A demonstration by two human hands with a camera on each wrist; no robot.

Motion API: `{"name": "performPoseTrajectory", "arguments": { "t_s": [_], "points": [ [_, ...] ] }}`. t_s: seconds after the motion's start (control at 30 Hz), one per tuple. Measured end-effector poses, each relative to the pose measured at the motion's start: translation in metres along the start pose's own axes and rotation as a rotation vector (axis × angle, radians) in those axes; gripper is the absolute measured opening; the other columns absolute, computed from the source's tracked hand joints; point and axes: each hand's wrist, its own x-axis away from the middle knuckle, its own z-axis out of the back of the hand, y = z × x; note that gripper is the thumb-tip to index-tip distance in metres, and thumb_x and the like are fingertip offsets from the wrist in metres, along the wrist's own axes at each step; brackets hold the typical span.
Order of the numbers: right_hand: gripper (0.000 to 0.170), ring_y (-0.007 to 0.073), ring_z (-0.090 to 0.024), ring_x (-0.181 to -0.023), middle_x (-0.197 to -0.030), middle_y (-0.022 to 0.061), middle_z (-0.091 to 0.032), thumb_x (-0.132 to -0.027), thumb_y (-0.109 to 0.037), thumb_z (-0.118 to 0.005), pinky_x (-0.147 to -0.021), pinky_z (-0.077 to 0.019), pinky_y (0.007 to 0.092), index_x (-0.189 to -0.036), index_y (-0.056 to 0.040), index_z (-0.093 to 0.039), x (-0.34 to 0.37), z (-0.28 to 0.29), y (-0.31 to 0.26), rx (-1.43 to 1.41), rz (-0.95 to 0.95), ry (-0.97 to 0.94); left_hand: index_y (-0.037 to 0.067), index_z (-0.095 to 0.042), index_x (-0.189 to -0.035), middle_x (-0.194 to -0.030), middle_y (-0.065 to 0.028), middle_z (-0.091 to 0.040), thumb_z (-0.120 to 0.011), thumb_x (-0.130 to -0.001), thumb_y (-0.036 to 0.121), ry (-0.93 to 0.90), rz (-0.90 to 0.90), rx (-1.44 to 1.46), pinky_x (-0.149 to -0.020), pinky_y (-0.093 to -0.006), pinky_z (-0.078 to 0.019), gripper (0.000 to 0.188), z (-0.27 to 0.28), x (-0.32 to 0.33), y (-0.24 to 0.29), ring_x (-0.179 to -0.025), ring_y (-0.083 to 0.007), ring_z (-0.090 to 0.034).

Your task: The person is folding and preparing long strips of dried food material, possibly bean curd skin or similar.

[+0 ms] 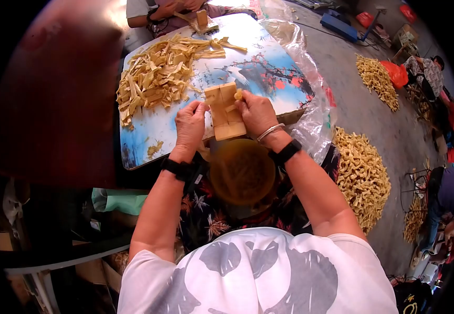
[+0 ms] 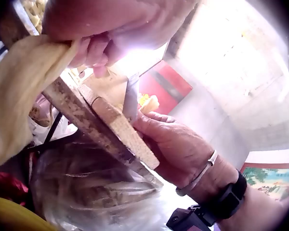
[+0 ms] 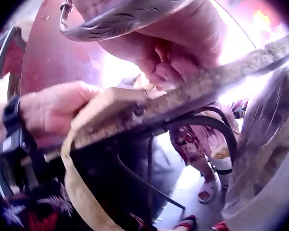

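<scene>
A small wooden stand (image 1: 227, 111) sits at the table's near edge between both hands. In the left wrist view, a flat metal blade (image 2: 131, 96) rises beside its board. My left hand (image 1: 189, 125) is at the stand's left side, thumb and fingers pinched together. From under that hand hangs a long, flat, pale yellow strip (image 2: 19, 96), also visible as a drooping strip (image 3: 82, 185) in the right wrist view. On the stand's right, my right hand (image 1: 260, 114) pinches a small yellow folded piece (image 1: 238, 95) between thumb and fingertips.
A heap of loose yellow strips (image 1: 156, 78) covers the left of the picture-printed table (image 1: 258, 44). Below the stand is a round yellowish bowl (image 1: 242, 172) at my lap. Clear plastic sheeting (image 1: 311, 125) drapes the right edge. A large pile of yellow pieces (image 1: 360, 175) lies beyond.
</scene>
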Motion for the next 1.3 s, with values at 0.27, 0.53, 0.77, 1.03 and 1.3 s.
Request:
{"name": "performPoseTrajectory", "arguments": {
  "t_s": [0.27, 0.53, 0.77, 1.03, 1.3],
  "points": [
    [0.022, 0.014, -0.058, -0.055, -0.067, 0.0068, -0.062, -0.094, -0.021, -0.06, -0.053, -0.0469, 0.0309, -0.096, 0.0004, -0.064, 0.067, 0.051, -0.023, -0.62, -0.364, -0.408, 0.001, -0.068, -0.103, -0.082, 0.0017, -0.062, -0.06, -0.094, 0.011, -0.193, 0.234, 0.667, -0.073, -0.0219, -0.0449, 0.015, 0.024, 0.072, 0.038, -0.074, -0.007, -0.054],
    [0.019, 0.0306, -0.061, -0.079, -0.086, 0.0146, -0.06, -0.092, -0.018, -0.063, -0.068, -0.0493, 0.0373, -0.104, -0.0058, -0.07, 0.114, 0.021, -0.066, -0.381, 0.036, -0.026, 0.001, -0.069, -0.103, -0.092, 0.0009, -0.066, -0.065, -0.094, 0.01, -0.187, 0.024, 0.348, -0.081, -0.0208, -0.0478, 0.013, -0.001, 0.134, 0.037, -0.086, -0.0065, -0.059],
    [0.012, 0.0328, -0.065, -0.073, -0.081, 0.0141, -0.064, -0.091, -0.013, -0.062, -0.064, -0.0525, 0.0373, -0.098, -0.0038, -0.064, 0.153, 0.025, -0.072, -0.265, 0.23, -0.052, 0.007, -0.063, -0.105, -0.093, -0.0041, -0.066, -0.063, -0.096, 0.035, -0.399, 0.938, 0.978, -0.077, -0.0309, -0.0559, 0.03, 0.015, 0.17, 0.013, -0.083, -0.017, -0.067],
    [0.01, 0.0311, -0.065, -0.072, -0.089, 0.0171, -0.065, -0.091, -0.009, -0.061, -0.064, -0.0531, 0.0339, -0.097, -0.0012, -0.063, 0.175, 0.028, -0.052, -0.288, 0.27, 0.098, 0.005, -0.067, -0.106, -0.093, 0.0015, -0.065, -0.061, -0.095, 0.007, -0.55, 0.403, 0.194, -0.054, -0.0242, -0.0483, 0.012, 0.002, 0.169, 0.016, -0.068, -0.0076, -0.06],
    [0.027, 0.0127, -0.066, -0.071, -0.082, 0.0079, -0.066, -0.1, -0.027, -0.056, -0.047, -0.0536, 0.0274, -0.102, -0.0003, -0.06, 0.176, 0.006, -0.035, -0.923, -0.77, -0.339, 0.002, -0.067, -0.105, -0.088, -0.0129, -0.057, -0.061, -0.079, -0.008, -0.225, -0.605, -0.583, -0.062, -0.0371, -0.0539, 0.028, 0.0, 0.174, 0.041, -0.073, -0.0316, -0.064]
  ]
}}
